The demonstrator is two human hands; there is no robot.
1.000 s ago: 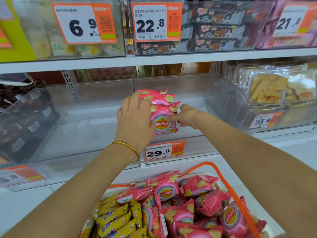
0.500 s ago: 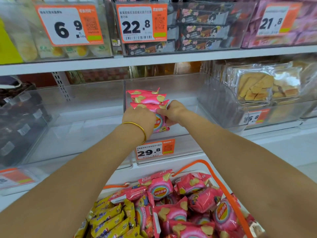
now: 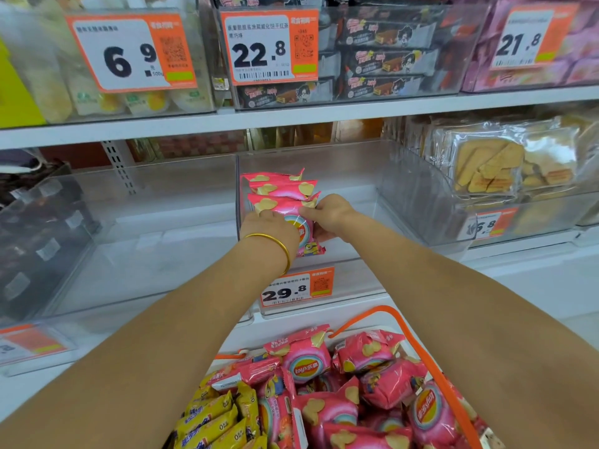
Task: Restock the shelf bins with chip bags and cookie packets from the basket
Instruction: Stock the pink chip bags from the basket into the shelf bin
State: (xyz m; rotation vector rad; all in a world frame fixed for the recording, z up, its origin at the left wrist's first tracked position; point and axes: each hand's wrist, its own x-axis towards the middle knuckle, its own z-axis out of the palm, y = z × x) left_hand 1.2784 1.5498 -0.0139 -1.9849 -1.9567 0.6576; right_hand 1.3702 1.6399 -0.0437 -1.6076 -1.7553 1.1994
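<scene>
Price tag 22.8 [image 3: 269, 47], upper tier, serves as reference. Left of it: tag 6.9 [image 3: 129, 53] in front of pale bun packs [image 3: 94, 100]. Right of it: dark wafer bars [image 3: 385, 61], then tag 21.8 [image 3: 525, 40] on pink packs [image 3: 577, 72]. Directly below: white shelf board [image 3: 291, 119]. Lower still: tag 29.8 [image 3: 296, 286].

White shelf [image 3: 531, 270], clear bins [image 3: 146, 254] side by side (middle one holds pink chip bags [image 3: 278, 189])

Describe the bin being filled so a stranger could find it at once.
Find the 22.8 tag on the upper shelf. Directly below sits a clear bin carrying a 29.8 tag. Alone among its neighbours, it holds a row of pink chip bags.
</scene>
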